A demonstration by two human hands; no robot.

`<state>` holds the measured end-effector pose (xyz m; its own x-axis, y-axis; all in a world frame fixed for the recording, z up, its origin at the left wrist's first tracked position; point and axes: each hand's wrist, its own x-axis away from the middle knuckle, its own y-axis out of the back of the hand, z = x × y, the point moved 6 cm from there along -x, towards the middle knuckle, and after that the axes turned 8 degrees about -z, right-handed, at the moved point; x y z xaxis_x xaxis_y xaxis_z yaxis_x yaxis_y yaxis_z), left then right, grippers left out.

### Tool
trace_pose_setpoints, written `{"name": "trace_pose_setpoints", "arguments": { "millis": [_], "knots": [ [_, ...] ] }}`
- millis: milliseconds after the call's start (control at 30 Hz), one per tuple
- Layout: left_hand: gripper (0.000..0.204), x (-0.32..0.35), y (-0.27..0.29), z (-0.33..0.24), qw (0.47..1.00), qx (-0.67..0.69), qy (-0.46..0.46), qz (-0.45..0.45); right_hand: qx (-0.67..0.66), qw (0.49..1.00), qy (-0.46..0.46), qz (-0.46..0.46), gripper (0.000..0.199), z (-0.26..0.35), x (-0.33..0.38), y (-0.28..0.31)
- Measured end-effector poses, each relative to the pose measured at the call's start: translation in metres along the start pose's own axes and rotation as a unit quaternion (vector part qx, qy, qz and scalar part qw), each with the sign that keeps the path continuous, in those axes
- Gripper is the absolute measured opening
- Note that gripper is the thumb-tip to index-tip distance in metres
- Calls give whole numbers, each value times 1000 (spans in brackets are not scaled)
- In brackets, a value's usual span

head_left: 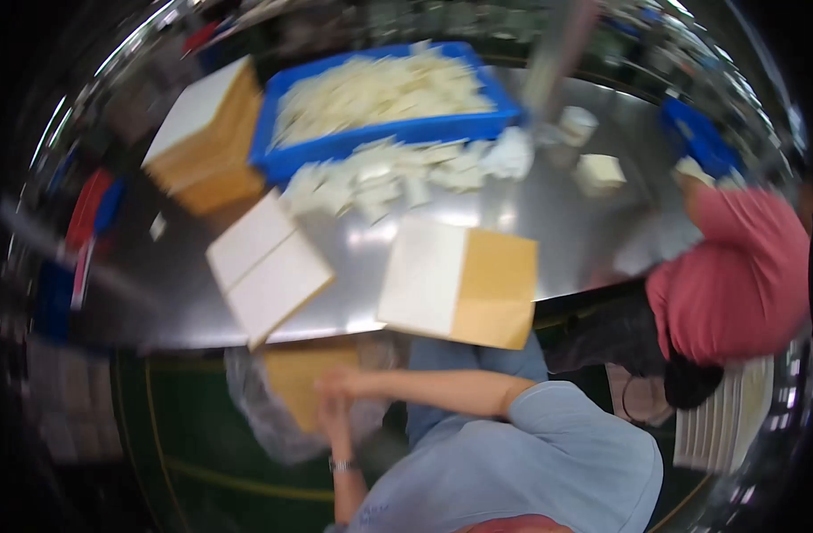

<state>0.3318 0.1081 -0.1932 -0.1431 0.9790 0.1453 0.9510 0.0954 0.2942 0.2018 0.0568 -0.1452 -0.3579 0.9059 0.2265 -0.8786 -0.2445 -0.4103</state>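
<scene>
Both my hands are together below the table's near edge, over a tan-yellow stack or sheet point(295, 382) in a clear plastic bag point(257, 426). My left hand point(333, 404), with a watch on its wrist, comes up from below. Across from the right reaches my right hand point(342, 382), close against the left. Motion smears the fingers of both, so their grip does not show. On the table above lie a white board with a dividing line point(269, 262) and a flat piece, half white point(424, 271), half tan-yellow point(497, 284).
A blue tray point(388, 131) heaped with small cream pieces stands on the metal table point(353, 306); more loose pieces point(380, 182) lie before it. Left of it rises a tall stack of white-topped tan sheets point(206, 133). A co-worker in a red shirt point(744, 275) is at the right.
</scene>
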Motion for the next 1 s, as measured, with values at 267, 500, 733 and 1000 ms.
{"name": "trace_pose_setpoints", "arguments": {
  "millis": [267, 500, 733, 1000],
  "knots": [
    [12, -3, -25, -48, 977, 195, 74, 38, -71, 993, -51, -80, 30, 1, -6, 34],
    [36, -4, -29, -78, 890, 415, 182, 42, -244, 962, -118, -17, 29, 5, 4, 32],
    [46, -13, -22, -99, 928, 365, 74, 24, -355, 906, -229, 11, 63, 22, 24, 8],
    [45, -29, -31, -79, 879, 460, 125, 9, -488, 837, -205, 136, 56, 40, 47, -32]
  ]
}}
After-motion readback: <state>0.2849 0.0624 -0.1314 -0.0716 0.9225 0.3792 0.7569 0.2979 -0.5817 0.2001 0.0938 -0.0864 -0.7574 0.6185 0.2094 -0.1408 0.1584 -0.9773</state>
